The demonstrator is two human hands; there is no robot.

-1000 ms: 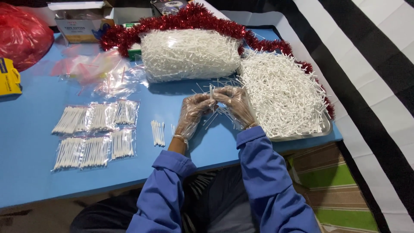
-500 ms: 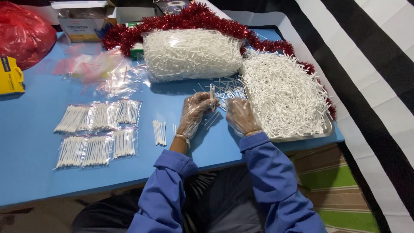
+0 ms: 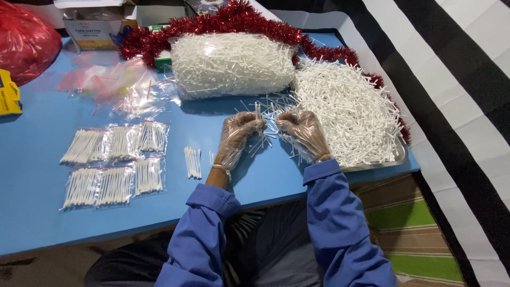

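At frame centre, the left hand (image 3: 236, 137) pinches a small bundle of white sticks (image 3: 258, 112) upright, long axis vertical, tips pointing up-frame; the right hand (image 3: 304, 134) seems curled around loose sticks beside the tray (image 3: 397, 157).

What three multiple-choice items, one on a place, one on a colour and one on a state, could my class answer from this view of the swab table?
1. Where do the sealed packets of swabs lie?
A. on the metal tray
B. on the blue table, left of the hands
C. inside the red bag

2. What colour is the tinsel?
A. red
B. gold
C. green

3. What is the left hand doing?
A. lying flat and empty
B. holding a few swabs upright
C. gripping the tray rim

Answers:
1 B: the packets sit in two rows on the table.
2 A: it glitters red behind the heaps.
3 B: stick ends stand above its gloved fingers.
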